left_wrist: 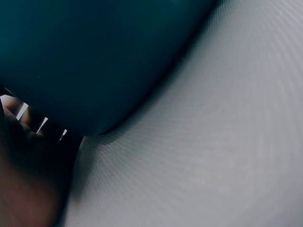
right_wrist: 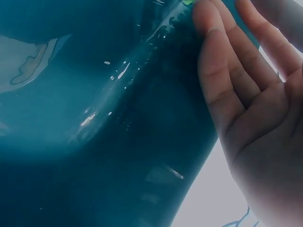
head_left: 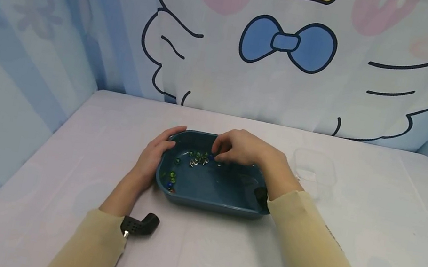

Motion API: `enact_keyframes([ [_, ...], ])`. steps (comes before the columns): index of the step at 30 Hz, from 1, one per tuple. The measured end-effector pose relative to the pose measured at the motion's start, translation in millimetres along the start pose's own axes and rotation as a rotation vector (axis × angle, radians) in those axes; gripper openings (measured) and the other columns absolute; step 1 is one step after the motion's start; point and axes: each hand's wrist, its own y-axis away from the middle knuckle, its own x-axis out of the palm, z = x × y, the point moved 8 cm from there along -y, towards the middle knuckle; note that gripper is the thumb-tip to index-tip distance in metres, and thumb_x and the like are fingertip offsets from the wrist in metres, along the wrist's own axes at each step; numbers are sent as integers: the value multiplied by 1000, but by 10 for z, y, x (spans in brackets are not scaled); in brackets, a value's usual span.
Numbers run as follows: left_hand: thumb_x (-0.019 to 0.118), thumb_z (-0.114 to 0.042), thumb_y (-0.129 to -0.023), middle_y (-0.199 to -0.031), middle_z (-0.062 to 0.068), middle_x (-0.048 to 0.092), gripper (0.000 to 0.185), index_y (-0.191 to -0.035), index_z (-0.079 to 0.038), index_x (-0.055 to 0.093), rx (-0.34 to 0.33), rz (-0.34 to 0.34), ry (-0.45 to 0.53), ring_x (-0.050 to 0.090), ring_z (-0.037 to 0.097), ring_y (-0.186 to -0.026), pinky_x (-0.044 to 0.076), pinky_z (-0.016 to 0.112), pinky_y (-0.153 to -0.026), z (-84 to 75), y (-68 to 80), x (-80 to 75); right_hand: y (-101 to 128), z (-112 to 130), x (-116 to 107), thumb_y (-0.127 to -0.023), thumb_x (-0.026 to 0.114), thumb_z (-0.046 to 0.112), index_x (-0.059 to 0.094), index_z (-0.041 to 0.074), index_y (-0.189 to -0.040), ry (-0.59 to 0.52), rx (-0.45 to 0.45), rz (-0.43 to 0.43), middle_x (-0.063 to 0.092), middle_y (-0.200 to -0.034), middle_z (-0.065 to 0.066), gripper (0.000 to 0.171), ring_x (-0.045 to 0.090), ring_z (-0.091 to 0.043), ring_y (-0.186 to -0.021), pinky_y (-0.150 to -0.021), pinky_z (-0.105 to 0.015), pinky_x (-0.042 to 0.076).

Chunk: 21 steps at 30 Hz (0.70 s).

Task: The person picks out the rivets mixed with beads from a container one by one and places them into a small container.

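A dark teal rectangular basin (head_left: 210, 205) sits on the table, with several small green and blue marbles (head_left: 173, 176) along its left side and far wall. My left hand (head_left: 153, 155) grips the left rim, thumb over the edge; in the left wrist view the basin's outer wall (left_wrist: 94, 61) fills the upper left. Reaching over the basin, my right hand (head_left: 243, 148) has its thumb and index fingertips close together beside a blue marble (head_left: 211, 157). At those fingertips, the right wrist view shows a bit of green (right_wrist: 188, 2); I cannot tell whether they pinch it.
A clear plastic container (head_left: 315, 168) stands on the table to the right of the basin, behind my right forearm. Pale patterned cloth covers the table (head_left: 346, 262). A printed curtain (head_left: 278, 87) hangs at its far edge. A black wrist device (head_left: 140, 224) juts from my left cuff.
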Motion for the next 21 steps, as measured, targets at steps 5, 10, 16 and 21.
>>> enact_keyframes([
  [5,33,-12,-103,-154,5,42,50,-151,-12,46,-4,5,13,34,18,-142,24,39,-117,-1,3,3,-6,-34,45,-97,67,13,69,5,-117,1,31,42,71,-96,-3,22,64,-18,-84,-82,-37,50],
  [10,34,-11,-103,-154,5,42,50,-151,-12,46,2,10,14,34,17,-142,25,39,-117,-6,6,15,-6,-52,86,-97,65,12,68,4,-118,19,44,79,71,-96,-4,23,64,-19,-82,-81,-37,50],
  [16,34,-11,-103,-154,5,42,50,-151,-12,46,10,9,8,33,17,-143,24,39,-117,-17,7,12,-17,-74,119,-98,64,11,69,4,-120,40,67,96,71,-98,-3,24,64,-17,-84,-83,-36,51],
  [21,34,-11,-103,-155,4,42,50,-151,-13,46,6,10,7,34,17,-142,24,39,-117,-28,12,11,-20,-74,121,-97,64,7,71,5,-117,51,60,91,71,-104,-5,21,65,-18,-89,-84,-37,52],
])
